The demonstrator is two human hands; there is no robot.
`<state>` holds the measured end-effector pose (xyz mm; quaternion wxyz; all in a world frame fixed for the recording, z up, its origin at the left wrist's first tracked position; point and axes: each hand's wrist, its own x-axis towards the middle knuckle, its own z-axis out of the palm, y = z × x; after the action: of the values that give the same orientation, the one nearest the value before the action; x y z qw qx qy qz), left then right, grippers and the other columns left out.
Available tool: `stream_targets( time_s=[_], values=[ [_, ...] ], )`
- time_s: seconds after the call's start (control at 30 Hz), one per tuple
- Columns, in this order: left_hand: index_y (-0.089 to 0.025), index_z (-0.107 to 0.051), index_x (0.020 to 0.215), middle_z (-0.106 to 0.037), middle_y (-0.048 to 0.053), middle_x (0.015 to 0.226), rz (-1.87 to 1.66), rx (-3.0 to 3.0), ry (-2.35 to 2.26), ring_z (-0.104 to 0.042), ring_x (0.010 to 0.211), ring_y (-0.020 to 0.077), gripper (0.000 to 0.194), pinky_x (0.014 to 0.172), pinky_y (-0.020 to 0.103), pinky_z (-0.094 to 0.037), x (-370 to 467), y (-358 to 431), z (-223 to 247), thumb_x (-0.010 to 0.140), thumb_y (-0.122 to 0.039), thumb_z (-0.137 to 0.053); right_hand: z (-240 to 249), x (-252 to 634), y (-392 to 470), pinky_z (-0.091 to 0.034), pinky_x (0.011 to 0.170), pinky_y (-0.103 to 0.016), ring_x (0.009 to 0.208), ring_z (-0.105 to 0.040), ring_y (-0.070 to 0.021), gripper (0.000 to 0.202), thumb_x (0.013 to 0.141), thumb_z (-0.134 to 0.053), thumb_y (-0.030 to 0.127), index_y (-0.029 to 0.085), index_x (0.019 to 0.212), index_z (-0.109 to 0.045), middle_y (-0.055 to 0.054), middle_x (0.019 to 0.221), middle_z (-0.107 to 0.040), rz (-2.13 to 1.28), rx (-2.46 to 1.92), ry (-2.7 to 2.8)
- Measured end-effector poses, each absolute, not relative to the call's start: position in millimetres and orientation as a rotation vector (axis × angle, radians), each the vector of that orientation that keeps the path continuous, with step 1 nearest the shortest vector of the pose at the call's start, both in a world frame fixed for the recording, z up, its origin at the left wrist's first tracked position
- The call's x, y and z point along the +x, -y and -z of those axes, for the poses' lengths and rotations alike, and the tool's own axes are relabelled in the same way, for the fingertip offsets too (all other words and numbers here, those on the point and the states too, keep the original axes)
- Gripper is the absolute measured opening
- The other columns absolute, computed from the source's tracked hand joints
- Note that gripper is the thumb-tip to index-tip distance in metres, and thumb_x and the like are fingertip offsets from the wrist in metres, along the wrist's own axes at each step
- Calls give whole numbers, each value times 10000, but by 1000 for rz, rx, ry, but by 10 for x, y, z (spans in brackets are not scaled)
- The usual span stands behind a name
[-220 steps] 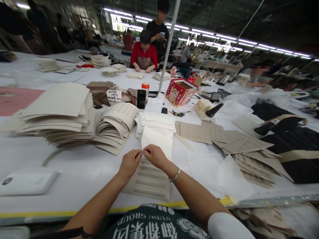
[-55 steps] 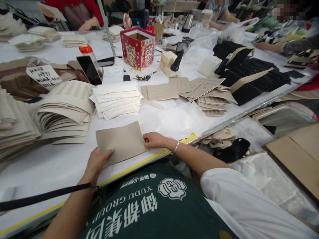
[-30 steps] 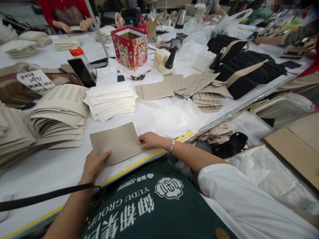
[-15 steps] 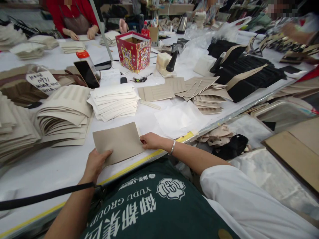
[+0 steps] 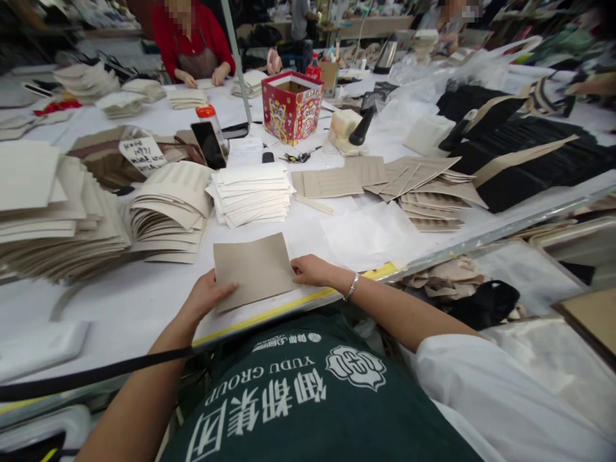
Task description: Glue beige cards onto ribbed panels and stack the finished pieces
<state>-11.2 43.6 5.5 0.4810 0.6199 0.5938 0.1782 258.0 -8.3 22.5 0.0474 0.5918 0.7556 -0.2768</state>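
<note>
A flat beige rectangular sheet [image 5: 255,269] is held at the table's front edge, between my two hands. My left hand [image 5: 206,295] grips its left side, thumb on top and fingers hidden underneath. At the sheet's right edge my right hand [image 5: 310,269] pinches it with curled fingers; a silver bracelet circles that wrist. Just beyond the sheet lies a stack of white pieces [image 5: 251,192]. To its left, a pile of curved cream panels [image 5: 168,208] stands beside a larger pile of cream sheets [image 5: 52,218].
Beige panels [image 5: 332,183] are strewn right of the white stack, near folded black material [image 5: 539,154]. Behind stand a red patterned box [image 5: 292,109], a phone [image 5: 208,145] and a yellowish block [image 5: 344,128]. Across the table a person in red [image 5: 192,45] handles pieces.
The view has swung left, so everything sits further right in the picture. Both hands keep hold of the beige sheet, which has hardly moved relative to the table.
</note>
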Motion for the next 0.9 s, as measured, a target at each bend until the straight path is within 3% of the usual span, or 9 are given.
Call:
stream_targets(
  time_s=[0.23,0.6,0.9],
  values=[
    [-148,-642,881,-706,55,850,-377,1659,-1406,-633,840,290,438,746,367,-497,-267,-412,-107,490,-332,-711,-65,2573,86,-300,564,-224,718,-564,-170,113,733,-548,202,160,815,-615,-54,802,-652,817,1828,-2306],
    [-150,-609,928,-690,40,721,-459,1477,-1388,-643,706,243,440,579,317,-513,-333,-402,104,509,-261,-686,-12,2556,94,-297,547,-219,647,-528,-146,39,719,-545,200,173,740,-563,-23,720,-617,830,1861,-2288],
    [-155,-608,906,-682,49,771,-452,1648,-1428,-627,728,229,374,590,288,-482,-347,-349,108,550,-259,-656,-3,2553,92,-290,531,-215,615,-503,-133,39,707,-560,188,175,697,-525,-16,693,-602,847,1881,-2281]
  ],
)
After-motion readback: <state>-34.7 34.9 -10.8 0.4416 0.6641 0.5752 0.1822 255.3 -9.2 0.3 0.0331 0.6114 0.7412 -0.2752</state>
